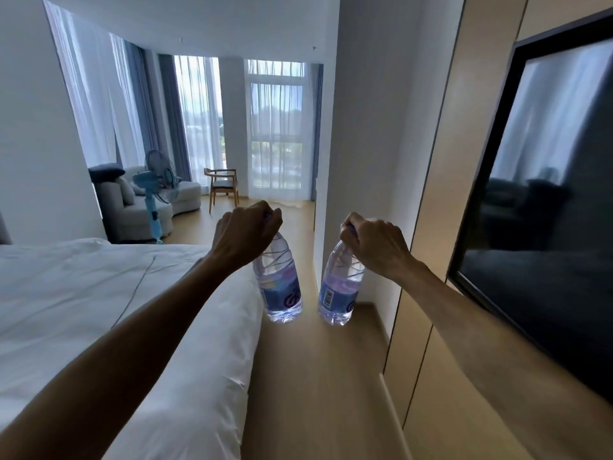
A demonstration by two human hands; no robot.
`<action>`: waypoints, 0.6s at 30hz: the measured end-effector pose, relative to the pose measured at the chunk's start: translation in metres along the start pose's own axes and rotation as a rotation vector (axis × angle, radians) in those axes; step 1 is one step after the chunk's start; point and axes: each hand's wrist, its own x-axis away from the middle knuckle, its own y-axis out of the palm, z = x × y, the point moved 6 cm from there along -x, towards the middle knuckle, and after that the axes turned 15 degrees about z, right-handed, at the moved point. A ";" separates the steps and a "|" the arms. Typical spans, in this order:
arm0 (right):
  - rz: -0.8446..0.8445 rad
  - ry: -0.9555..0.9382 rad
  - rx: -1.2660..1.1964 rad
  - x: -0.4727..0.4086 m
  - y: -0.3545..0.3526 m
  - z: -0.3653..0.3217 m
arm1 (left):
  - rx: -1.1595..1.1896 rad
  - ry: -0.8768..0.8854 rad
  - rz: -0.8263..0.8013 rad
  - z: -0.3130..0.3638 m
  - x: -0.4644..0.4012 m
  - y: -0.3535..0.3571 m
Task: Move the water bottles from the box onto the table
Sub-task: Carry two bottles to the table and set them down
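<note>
Carrying two water bottles down the aisle beside the bed (99, 293), with no box or surface in sight.

Largest first: the bed filled the left of the view, and off its right edge ran the wooden floor (315, 393), closed in further right by a wall-mounted television (547, 210). Over that floor, just past the bed's corner, the left hand (245, 234) was clenched around the cap end of the left bottle (280, 287), and the right hand (374, 244) gripped the neck of the right bottle (340, 290) the same way. Each bottle hung directly below its hand, long axis near upright, cap up and base toward the floor, slightly tilted inward. Both hung level, neither hand nearer any set-down spot I could judge.
</note>
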 end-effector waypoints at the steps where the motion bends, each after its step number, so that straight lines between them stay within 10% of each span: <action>1: -0.010 0.004 0.002 -0.012 0.013 0.005 | 0.003 0.001 0.001 -0.010 -0.010 0.014; 18: 0.039 0.042 0.023 -0.188 0.230 0.125 | 0.017 0.016 0.003 -0.150 -0.169 0.235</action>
